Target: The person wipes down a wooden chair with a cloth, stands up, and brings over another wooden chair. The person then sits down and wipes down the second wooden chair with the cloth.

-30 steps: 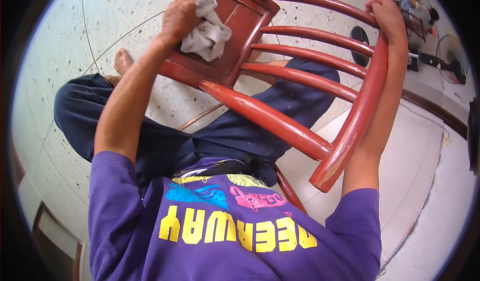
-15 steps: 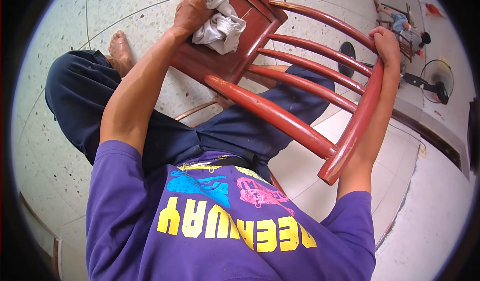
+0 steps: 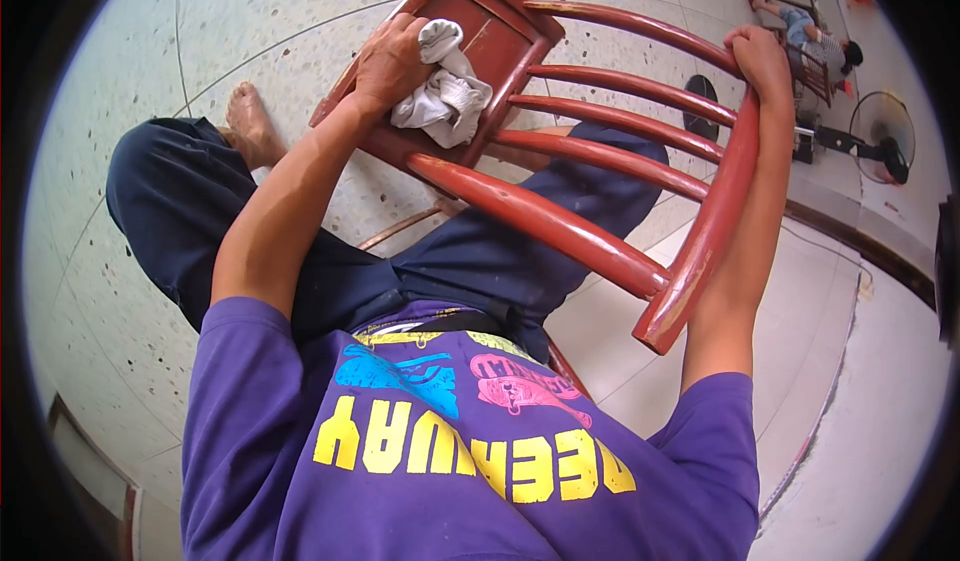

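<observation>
A red wooden chair (image 3: 545, 223) with worn paint lies tilted across my legs, its slatted back toward the right. My left hand (image 3: 392, 66) is closed on a crumpled whitish cloth (image 3: 445, 106), which rests on the chair's seat near the side edge. The fingertips are partly hidden by the cloth. At the far end of the back's curved top rail, my right hand (image 3: 760, 59) is wrapped round the wood. Several slats run between the seat and this rail.
My bent legs in dark trousers (image 3: 180, 211) flank the chair, with a bare foot (image 3: 252, 121) on the speckled floor (image 3: 130, 291). A standing fan (image 3: 882, 146) is at the right. Beyond it, at upper right, another person (image 3: 815, 41) is near red chairs.
My left hand and the cloth have shifted over the seat, first away from me, then back toward me. My right hand keeps its hold on the rail. The view has shifted slightly.
</observation>
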